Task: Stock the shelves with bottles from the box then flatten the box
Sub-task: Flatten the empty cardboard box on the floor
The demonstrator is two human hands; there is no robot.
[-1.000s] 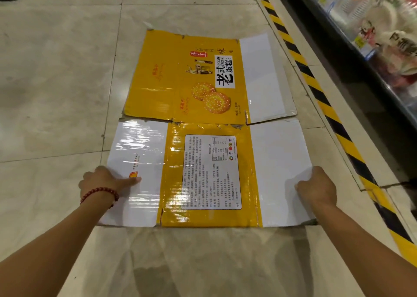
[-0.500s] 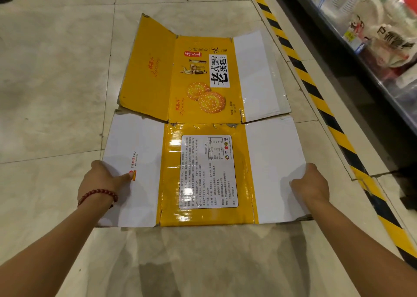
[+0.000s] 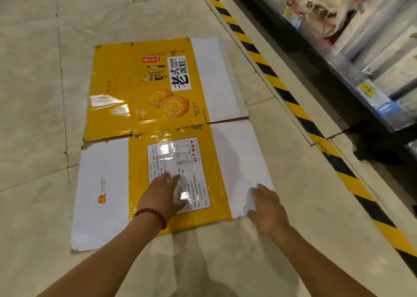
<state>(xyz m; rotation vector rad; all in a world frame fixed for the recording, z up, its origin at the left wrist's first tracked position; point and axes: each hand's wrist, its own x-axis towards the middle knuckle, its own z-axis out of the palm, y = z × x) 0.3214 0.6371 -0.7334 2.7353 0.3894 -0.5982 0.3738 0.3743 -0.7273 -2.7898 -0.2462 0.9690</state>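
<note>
Our left hand (image 3: 165,191) and right hand (image 3: 266,206) press flat-fingered, holding nothing, on the flattened yellow-and-white cardboard box (image 3: 158,107) on the floor (image 3: 33,93).

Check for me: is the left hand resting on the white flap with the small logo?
No, the left hand lies flat on the printed label in the yellow middle panel of the box.

Glossy tiled floor (image 3: 33,93), hazard-striped edge (image 3: 282,93)

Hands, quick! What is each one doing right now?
Left hand: open, fingers spread flat, pressing the white printed label on the flattened yellow and white cardboard box.
Right hand: open, lying on the box's white flap, holding nothing.
</note>
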